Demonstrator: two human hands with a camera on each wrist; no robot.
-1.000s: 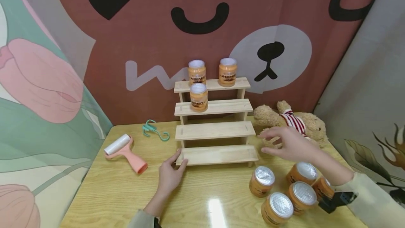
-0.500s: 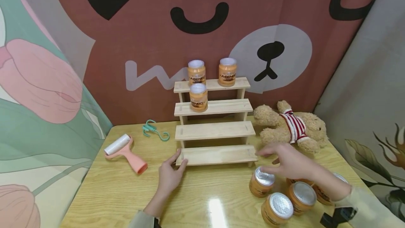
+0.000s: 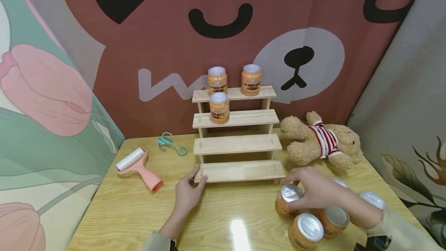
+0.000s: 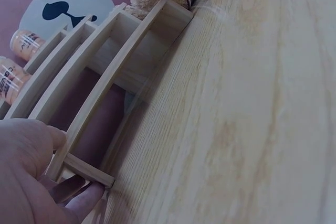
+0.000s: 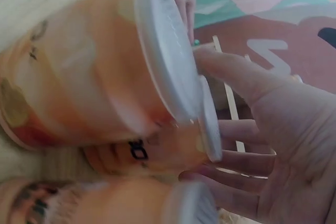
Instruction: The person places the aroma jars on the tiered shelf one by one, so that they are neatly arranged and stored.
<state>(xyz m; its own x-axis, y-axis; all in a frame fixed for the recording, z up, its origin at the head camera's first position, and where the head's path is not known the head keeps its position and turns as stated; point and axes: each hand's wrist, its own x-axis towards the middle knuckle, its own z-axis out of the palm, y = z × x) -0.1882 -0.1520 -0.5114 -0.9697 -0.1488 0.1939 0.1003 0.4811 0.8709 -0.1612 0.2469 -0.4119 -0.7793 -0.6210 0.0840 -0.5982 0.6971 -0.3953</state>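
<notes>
A wooden stepped shelf (image 3: 240,171) stands mid-table. At its lower left end my left hand (image 3: 187,192) grips the bottom step; the left wrist view shows the fingers (image 4: 86,200) around the step's end support. Over on the right, my right hand (image 3: 318,191) straddles an orange jar (image 3: 285,205) with a silver lid, thumb in front, fingers behind. Whether they touch it is unclear. In the right wrist view a nearer jar (image 5: 79,66) partly covers that jar (image 5: 157,148). Two jars stand on the top step and one jar (image 3: 219,109) on the second.
More orange jars (image 3: 306,231) stand around the right forearm, partly hidden by it. A teddy bear (image 3: 324,140) lies behind them. Left of the shelf are a pink-handled roller (image 3: 143,169) and a teal hook-shaped item (image 3: 172,143). A patterned curtain (image 3: 156,42) hangs behind the table.
My right hand has come down from beside the teddy bear and the shelf's right end to around the front jar. The left hand keeps its place on the shelf.
</notes>
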